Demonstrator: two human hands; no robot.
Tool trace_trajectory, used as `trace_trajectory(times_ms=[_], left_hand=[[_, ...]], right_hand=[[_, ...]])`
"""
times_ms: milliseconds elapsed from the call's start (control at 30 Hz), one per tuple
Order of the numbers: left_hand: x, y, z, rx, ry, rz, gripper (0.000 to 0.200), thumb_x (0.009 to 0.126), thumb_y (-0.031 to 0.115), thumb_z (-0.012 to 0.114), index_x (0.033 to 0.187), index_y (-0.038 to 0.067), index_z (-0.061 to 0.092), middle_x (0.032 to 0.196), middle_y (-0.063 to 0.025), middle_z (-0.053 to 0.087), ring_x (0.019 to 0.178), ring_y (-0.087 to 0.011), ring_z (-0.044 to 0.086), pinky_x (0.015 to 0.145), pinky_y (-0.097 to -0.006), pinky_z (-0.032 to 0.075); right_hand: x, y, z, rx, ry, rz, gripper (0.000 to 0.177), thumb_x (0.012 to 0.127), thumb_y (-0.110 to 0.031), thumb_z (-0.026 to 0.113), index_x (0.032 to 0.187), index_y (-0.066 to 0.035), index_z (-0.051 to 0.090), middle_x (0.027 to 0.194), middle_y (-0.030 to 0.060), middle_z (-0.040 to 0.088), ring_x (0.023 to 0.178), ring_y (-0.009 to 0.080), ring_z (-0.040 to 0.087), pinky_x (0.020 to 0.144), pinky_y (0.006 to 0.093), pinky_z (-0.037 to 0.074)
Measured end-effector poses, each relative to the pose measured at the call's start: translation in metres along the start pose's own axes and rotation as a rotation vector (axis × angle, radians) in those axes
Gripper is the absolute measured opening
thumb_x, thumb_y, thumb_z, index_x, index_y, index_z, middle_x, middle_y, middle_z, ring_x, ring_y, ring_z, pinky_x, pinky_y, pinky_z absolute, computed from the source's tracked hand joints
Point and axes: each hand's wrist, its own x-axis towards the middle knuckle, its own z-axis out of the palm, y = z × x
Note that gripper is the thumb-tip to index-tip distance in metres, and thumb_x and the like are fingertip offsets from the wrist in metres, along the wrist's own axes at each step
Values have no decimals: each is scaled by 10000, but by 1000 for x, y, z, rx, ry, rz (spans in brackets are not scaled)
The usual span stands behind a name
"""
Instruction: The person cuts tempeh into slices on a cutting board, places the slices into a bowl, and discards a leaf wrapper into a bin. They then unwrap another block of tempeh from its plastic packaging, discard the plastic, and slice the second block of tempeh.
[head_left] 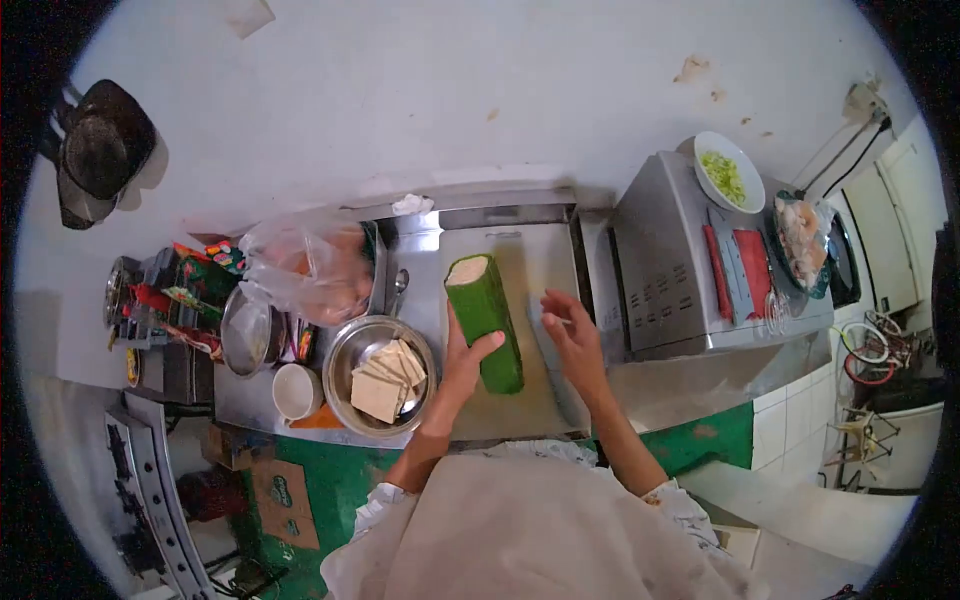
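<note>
A long green gourd (492, 330) with a pale cut top end stands tilted over the cutting board (540, 410). My left hand (468, 362) is wrapped round its left side, the thumb across the front. To its right my right hand (572, 335) is raised with fingers apart, not touching the gourd. Beside that hand a grey knife blade (552, 365) seems to lie on the board, partly hidden by the hand. Left of my left hand a steel bowl (338, 405) holds pale flat slices (378, 395).
Further left are a white cup (297, 391), a plastic bag (305, 265), a spoon (400, 285) and packets. On the right, a metal cabinet (655, 270) carries a white bowl (703, 180) of chopped greens, a red-handled tool (718, 270) and a plate of pale food (802, 240).
</note>
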Motion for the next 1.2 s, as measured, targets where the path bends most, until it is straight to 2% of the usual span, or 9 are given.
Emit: trace_trajectory(times_ms=[100,167,267,333,433,533,633,867,1200], left_hand=[[-11,-3,-1,-280,-47,-181,668,841,347,608,1354,74,277,1195,-107,491,1055,-223,521,883,-352,448],[-12,6,10,-500,-36,-272,789,810,686,404,1219,14,471,1135,-137,574,965,-221,593,783,-360,518],[-11,30,22,-718,-46,-276,838,800,732,328,1222,22,474,1111,-143,587,938,-236,608,742,-370,532],[-11,27,14,-705,-55,-273,833,802,731,328,1223,28,475,1105,-141,590,926,-234,613,731,-366,535],[-14,13,-3,-666,-92,-301,805,814,710,344,1239,35,462,1109,-129,584,950,-236,601,769,-369,518],[-13,14,3,-621,-90,-290,774,827,683,370,1248,38,451,1110,-118,577,975,-237,587,816,-373,498],[-16,28,15,-620,-26,-258,747,835,666,386,1233,37,461,1094,-115,582,959,-223,591,813,-366,498],[-18,17,5,-645,5,-278,687,846,647,391,1198,67,499,1040,-97,614,886,-226,616,784,-366,511],[-19,24,-1,-427,-34,-297,604,864,561,471,1142,26,520,992,-87,600,858,-173,607,750,-311,508]], right_hand=[[-8,-13,-2,-149,-16,-79,320,881,-216,586,1144,-35,561,1095,85,576,984,178,567,834,287,459],[-9,-14,-4,-166,-38,-131,285,876,-208,583,1119,-60,587,1093,91,574,957,200,581,811,305,469],[-13,9,-14,-317,-80,19,254,869,-198,586,1083,-61,598,1009,119,586,858,224,605,754,312,483],[-23,35,-20,-548,-57,7,251,852,-192,605,1070,-68,599,940,135,584,788,251,609,721,329,492],[-29,-9,1,-382,118,-171,246,831,-177,629,1055,-79,601,920,127,579,790,271,604,718,349,495],[-22,-63,23,-449,63,-342,266,815,-98,642,1072,-48,592,935,99,586,810,192,607,727,293,496],[-18,-74,37,-491,30,-486,221,792,-93,657,1003,-47,614,923,90,582,807,209,609,691,298,498],[-27,-65,36,-594,21,-514,119,772,-69,659,889,-54,648,900,84,582,781,256,594,649,325,491],[4,-74,24,-915,-382,-631,106,744,-66,596,774,-22,505,753,120,496,687,309,550,585,412,461]])
